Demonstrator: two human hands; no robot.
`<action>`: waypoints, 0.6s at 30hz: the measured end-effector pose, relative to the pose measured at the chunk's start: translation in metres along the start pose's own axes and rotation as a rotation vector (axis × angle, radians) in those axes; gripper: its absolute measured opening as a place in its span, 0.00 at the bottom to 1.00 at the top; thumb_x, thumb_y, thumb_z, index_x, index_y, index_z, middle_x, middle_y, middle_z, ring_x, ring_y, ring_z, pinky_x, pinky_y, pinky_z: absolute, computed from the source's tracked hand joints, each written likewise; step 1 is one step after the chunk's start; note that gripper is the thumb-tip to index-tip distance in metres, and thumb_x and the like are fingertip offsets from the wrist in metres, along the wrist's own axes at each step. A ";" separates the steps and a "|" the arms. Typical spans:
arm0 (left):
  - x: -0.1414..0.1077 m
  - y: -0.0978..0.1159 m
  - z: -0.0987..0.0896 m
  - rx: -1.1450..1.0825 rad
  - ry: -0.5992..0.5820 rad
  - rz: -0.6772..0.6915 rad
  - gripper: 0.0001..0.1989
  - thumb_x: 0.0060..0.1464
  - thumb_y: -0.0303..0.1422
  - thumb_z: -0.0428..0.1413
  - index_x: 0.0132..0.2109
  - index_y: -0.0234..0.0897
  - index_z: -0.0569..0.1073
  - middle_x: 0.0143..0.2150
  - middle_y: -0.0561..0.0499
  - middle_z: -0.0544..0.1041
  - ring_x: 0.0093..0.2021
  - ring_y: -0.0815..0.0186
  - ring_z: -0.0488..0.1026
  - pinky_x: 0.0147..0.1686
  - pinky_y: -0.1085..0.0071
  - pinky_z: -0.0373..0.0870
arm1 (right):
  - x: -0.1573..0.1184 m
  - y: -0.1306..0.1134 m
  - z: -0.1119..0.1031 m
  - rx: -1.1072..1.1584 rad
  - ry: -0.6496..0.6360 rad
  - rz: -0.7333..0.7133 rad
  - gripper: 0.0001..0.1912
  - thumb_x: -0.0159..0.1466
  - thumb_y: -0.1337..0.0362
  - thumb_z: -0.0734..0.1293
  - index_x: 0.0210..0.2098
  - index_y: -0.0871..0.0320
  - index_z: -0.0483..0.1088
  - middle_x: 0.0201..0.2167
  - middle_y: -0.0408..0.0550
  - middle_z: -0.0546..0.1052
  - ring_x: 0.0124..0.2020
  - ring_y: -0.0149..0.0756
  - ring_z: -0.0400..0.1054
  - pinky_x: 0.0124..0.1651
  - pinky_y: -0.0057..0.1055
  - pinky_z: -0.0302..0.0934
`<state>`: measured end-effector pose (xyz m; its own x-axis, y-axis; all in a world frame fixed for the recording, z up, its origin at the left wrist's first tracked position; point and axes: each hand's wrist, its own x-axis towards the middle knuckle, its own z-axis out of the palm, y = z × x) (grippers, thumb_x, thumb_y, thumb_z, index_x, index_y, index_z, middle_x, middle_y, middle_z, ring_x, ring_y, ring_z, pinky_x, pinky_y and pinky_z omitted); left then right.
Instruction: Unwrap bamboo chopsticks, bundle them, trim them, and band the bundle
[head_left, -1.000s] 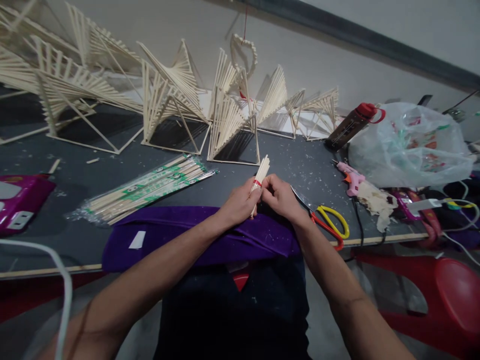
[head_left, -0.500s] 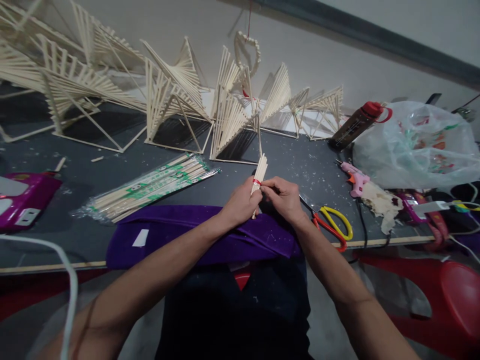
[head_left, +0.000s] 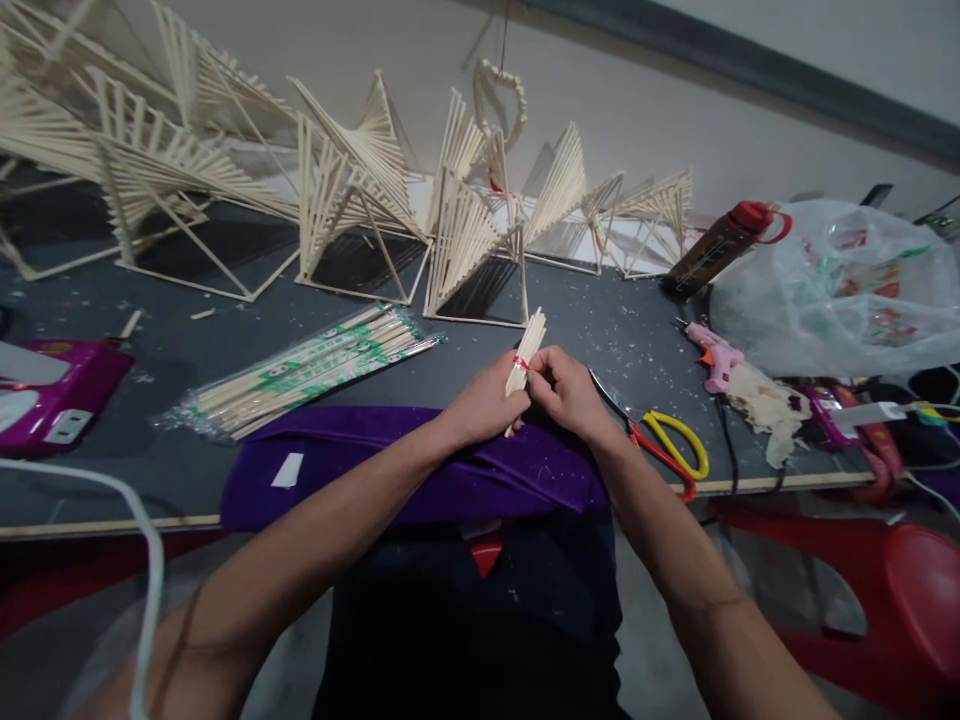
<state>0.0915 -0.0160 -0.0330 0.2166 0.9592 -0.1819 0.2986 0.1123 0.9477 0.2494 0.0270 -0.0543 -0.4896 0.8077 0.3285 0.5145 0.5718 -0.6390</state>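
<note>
A small bundle of pale wooden sticks (head_left: 534, 335) with a red band round it stands tilted above a folded purple cloth (head_left: 420, 480). My left hand (head_left: 491, 400) is closed round the bundle, below and beside the band. At the bundle's right side, my right hand (head_left: 562, 390) pinches at the red band with thumb and forefinger. Scissors (head_left: 675, 450) with one yellow and one red handle lie just right of my right wrist. Left of my hands is a clear and green plastic packet of sticks (head_left: 322, 365).
Several twisted stick models (head_left: 360, 200) stand along the wall. A red-capped bottle (head_left: 712, 250), a plastic bag (head_left: 847, 290) and a pink glue gun (head_left: 716, 360) are on the right. A magenta device (head_left: 67, 395) sits left, near a white cable (head_left: 142, 520).
The bundle leans slightly more to the right, and the fingers of my right hand have shifted at the band. The whole view has moved slightly.
</note>
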 end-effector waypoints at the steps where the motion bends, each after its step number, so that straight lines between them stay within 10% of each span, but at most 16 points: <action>1: 0.000 0.001 0.000 0.003 0.000 -0.008 0.22 0.47 0.28 0.50 0.52 0.36 0.65 0.21 0.56 0.73 0.20 0.63 0.72 0.23 0.70 0.68 | 0.000 0.001 0.001 -0.048 0.008 -0.019 0.02 0.62 0.66 0.60 0.32 0.56 0.62 0.26 0.42 0.69 0.26 0.29 0.63 0.30 0.26 0.56; 8: -0.003 0.006 0.005 0.051 0.029 -0.017 0.16 0.48 0.27 0.49 0.46 0.35 0.66 0.20 0.55 0.72 0.20 0.64 0.72 0.23 0.70 0.67 | -0.001 0.009 0.009 -0.381 0.080 -0.102 0.05 0.63 0.65 0.58 0.34 0.57 0.63 0.31 0.48 0.70 0.27 0.34 0.63 0.27 0.28 0.52; 18: 0.001 -0.002 0.005 -0.091 0.076 0.023 0.09 0.54 0.31 0.48 0.43 0.38 0.64 0.18 0.57 0.69 0.17 0.66 0.69 0.19 0.72 0.65 | 0.001 -0.003 0.004 -0.093 0.218 -0.135 0.09 0.65 0.66 0.61 0.38 0.58 0.73 0.29 0.46 0.75 0.32 0.32 0.68 0.37 0.27 0.60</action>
<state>0.0957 -0.0161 -0.0362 0.1503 0.9783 -0.1428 0.2078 0.1100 0.9720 0.2446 0.0253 -0.0554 -0.4001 0.7294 0.5548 0.5222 0.6790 -0.5161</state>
